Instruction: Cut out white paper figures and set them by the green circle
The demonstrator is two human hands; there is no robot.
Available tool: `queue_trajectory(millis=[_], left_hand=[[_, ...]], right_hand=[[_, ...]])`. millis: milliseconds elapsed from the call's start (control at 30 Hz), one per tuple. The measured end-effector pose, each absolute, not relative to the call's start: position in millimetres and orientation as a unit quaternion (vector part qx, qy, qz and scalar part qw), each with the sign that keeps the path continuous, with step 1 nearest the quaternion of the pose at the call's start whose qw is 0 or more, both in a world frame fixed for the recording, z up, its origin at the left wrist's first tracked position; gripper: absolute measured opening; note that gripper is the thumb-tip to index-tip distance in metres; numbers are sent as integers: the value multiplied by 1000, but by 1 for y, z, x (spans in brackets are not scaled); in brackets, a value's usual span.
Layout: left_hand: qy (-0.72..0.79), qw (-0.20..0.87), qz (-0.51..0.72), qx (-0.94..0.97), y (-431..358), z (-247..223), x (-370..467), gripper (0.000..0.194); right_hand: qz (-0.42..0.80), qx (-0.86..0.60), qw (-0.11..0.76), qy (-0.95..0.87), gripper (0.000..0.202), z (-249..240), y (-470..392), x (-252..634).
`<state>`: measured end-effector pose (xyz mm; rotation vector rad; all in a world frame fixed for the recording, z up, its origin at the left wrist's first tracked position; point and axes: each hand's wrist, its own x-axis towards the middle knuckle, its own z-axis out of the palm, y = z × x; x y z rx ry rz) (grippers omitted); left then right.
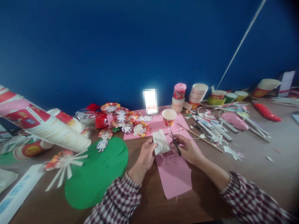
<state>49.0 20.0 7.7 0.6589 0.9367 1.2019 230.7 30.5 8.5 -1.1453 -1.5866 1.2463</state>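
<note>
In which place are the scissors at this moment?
In the head view, the scissors are slightly right of and below centre, held in the right hand, just right of the white paper that the left hand holds.

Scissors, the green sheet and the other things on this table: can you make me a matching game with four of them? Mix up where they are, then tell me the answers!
Things:
1. Scissors
2. Pale piece with drawn lines
3. Green sheet
4. Single cup just beyond the hands

Places:
A. Standing on pink paper
B. In the right hand
C. Lying on the brown table
D. In the left hand

Right pairs: 1-B, 2-D, 3-C, 4-A
</note>
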Motion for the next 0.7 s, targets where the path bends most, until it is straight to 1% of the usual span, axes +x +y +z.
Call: queue_trajectory(millis=[133,267,400,500,567,667,700], left_hand=[[413,668,541,300,21,6,48,31],[416,653,552,309,22,2,47,24],[430,643,557,303,22,1,46,23],[442,633,563,295,22,2,45,24],[449,624,570,291,22,3,45,25],[456,614,575,290,23,4,43,27],[457,613,576,290,24,4,42,27]], right_hand=[[431,-481,373,-666,31,10,36,241],[374,-503,356,-693,33,14,43,253],[377,-480,331,-720,35,18,48,262],[373,-502,306,-718,37,20,49,267],[321,-536,291,-724,32,22,49,269],[224,-570,246,-751,12,25,48,273],[207,-572,232,-759,9,27,48,274]])
